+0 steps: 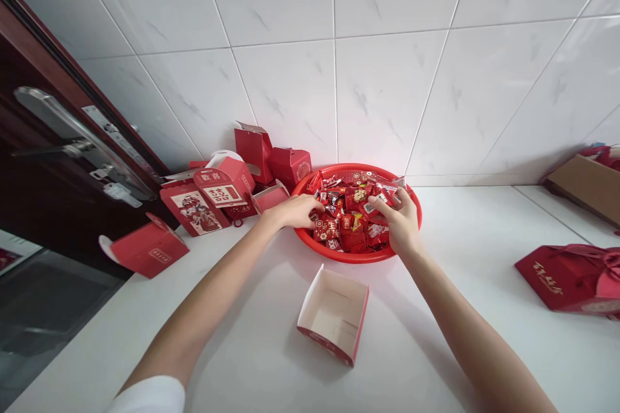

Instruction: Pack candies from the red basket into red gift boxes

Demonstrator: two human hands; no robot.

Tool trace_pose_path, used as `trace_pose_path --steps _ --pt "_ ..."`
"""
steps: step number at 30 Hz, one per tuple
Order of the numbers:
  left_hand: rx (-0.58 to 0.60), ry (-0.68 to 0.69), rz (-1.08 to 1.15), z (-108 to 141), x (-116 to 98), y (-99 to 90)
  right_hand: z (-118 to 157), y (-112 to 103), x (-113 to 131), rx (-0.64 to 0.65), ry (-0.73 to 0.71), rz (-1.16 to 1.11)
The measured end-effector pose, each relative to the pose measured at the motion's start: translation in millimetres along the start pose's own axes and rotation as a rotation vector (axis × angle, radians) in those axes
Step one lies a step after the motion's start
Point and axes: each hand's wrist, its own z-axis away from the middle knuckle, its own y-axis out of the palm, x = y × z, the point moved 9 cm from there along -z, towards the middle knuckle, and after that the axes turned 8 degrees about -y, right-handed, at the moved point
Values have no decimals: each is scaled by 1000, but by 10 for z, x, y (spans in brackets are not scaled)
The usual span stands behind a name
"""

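Observation:
A red plastic basket [358,258] full of small wrapped sweets [356,222] stands against the tiled wall. Over its left rim reaches my left hand [304,210], fingers curled down among the sweets; whatever they grip is hidden. On the right side my right hand [404,222] pinches a red candy packet [380,200] between thumb and fingers, just above the pile. In front of the basket an open red box [334,310] with a pale inside sits on the white counter, with nothing in it.
Several red gift boxes [227,184] crowd the wall on the left, beside a dark door [62,135] with a metal handle. A tipped red box [150,248] lies near the counter's left edge. At right are a closed red box [566,277] and a brown carton [588,187].

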Motion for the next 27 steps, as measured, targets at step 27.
trace_pose_path --steps 27 --pt "-382 60 909 219 -103 -120 5 113 98 134 -76 -9"
